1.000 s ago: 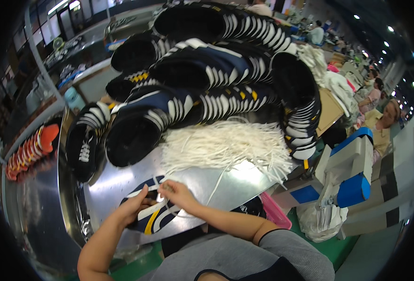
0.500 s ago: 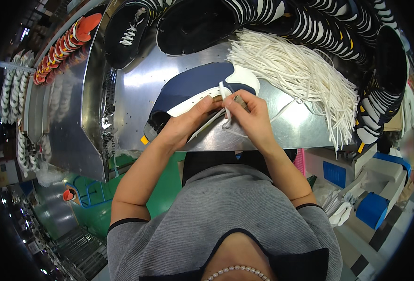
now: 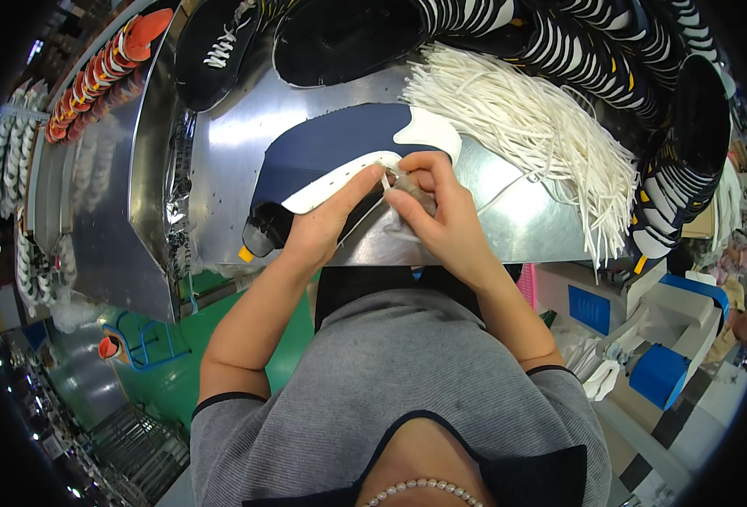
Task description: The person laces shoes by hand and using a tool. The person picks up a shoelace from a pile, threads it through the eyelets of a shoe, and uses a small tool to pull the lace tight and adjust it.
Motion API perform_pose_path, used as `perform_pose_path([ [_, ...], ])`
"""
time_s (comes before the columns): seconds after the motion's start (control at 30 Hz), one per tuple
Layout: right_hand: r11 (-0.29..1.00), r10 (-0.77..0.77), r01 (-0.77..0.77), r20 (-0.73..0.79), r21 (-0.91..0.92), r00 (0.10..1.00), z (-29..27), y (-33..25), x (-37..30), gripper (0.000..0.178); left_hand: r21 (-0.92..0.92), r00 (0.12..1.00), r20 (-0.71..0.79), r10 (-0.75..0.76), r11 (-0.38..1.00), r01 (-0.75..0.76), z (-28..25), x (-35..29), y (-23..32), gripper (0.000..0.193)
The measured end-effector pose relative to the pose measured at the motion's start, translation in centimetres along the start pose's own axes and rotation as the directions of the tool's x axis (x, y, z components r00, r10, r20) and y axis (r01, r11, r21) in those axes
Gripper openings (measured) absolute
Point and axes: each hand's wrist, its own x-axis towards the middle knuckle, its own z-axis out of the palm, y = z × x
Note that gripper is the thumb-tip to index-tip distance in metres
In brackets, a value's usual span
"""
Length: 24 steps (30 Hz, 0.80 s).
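A navy and white shoe upper lies on its side at the table's near edge, its white eyelet strip facing me. My left hand grips that strip, thumb on top near the eyelets and fingers underneath. Closed in a pinch, my right hand is at the toe end of the eyelet row. A white shoelace stands between the two hands at the eyelets. Its loose part trails beneath my right hand; the exact pinch point is partly hidden by the fingers.
A thick bundle of white laces covers the table's right side. Stacked shoe uppers line the back and right. A black upper with white lacing lies at the far left. Beyond a metal partition, orange pieces stand in a row.
The lace end that stood up above the eyelets has been drawn down between my hands. My right hand has shifted slightly left and lower, close to my left thumb.
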Motion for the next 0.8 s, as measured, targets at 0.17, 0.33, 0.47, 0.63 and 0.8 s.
perform_pose_path([
  [0.17, 0.999, 0.035, -0.035, 0.057, -0.003, 0.998, -1.5, 0.8, -0.4, 0.018, 0.047, 0.999, 0.042, 0.028, 0.998, -0.029, -0.2, -0.3, -0.2, 0.017],
  [0.33, 0.994, -0.041, 0.049, 0.078, -0.101, 0.996, -1.8, 1.6, 0.0, 0.015, 0.177, 0.999, 0.020, 0.050, 0.983, -0.052, 0.0, -0.8, -0.2, 0.019],
  [0.47, 0.981, -0.046, 0.060, 0.080, -0.184, 0.996, -1.7, 1.6, 0.1, 0.015, 0.181, 0.994, 0.037, 0.105, 0.977, -0.110, -0.1, -1.2, -0.2, 0.020],
  [0.63, 0.878, -0.171, 0.139, -0.029, -0.458, 0.985, -1.3, 0.7, -0.6, 0.013, 0.698, 0.703, 0.306, 0.642, 0.351, -0.624, 0.8, -0.8, 0.0, 0.017],
  [0.8, 0.762, 0.000, 0.043, 0.066, -0.646, 0.998, 2.0, 3.0, -1.1, 0.022, 0.720, 0.723, 0.278, 0.632, 0.361, -0.592, -0.7, -1.7, -3.3, 0.021],
])
